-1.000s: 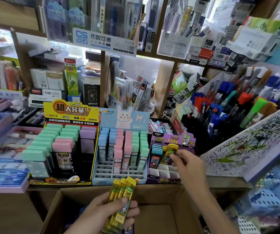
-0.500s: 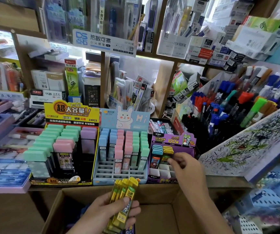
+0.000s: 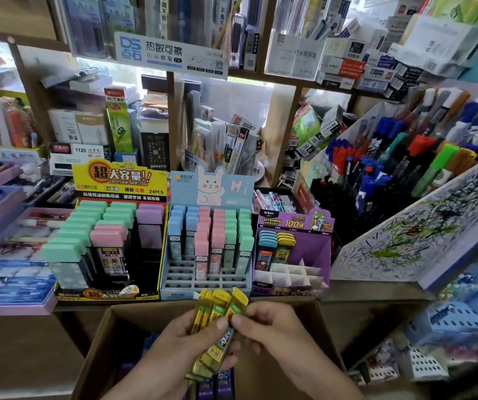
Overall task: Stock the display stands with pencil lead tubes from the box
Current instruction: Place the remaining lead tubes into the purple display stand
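where fingers (image 3: 220,324) pinch, yellow tubes (image 3: 222,306) fan

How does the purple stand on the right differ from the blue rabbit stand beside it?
The purple stand holds only two short rows of tubes, the blue rabbit stand six fuller rows. The purple stand's dividers are white, the blue rabbit stand's grey-blue. Both have empty front slots.

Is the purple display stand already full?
No, the purple stand has many empty white slots beside its few tubes.
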A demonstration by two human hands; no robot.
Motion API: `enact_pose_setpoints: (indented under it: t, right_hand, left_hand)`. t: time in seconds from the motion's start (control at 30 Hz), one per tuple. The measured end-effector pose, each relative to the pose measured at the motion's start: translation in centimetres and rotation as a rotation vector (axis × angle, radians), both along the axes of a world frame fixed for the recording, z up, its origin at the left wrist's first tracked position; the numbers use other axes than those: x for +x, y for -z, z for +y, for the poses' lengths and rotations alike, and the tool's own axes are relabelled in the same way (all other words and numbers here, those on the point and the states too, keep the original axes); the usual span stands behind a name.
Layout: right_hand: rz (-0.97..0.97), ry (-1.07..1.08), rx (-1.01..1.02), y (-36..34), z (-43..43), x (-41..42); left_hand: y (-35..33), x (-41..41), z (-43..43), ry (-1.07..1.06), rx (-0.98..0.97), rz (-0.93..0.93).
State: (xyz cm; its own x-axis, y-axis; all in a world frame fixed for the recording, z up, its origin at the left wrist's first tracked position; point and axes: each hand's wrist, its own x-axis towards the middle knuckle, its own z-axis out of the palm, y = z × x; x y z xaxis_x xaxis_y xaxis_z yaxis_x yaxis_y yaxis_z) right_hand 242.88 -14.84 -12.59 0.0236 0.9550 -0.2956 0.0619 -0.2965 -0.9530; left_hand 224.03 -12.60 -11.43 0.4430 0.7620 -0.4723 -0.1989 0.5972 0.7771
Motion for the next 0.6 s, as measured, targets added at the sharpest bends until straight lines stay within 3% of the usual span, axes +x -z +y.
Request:
enact_pose_setpoints:
  t: [0.3,0.6]
  right_hand:
    - [0.144,0.103,0.089,0.6,0.0,1.7]
    - [0.017,0.369,0.375,-2.8,0.1,4.4]
  left_hand:
    - [0.8,0.0,0.7,-0.061,-0.115,-0.025]
    - [1.0,0.1,0.7,-0.041,-0.108,-0.028]
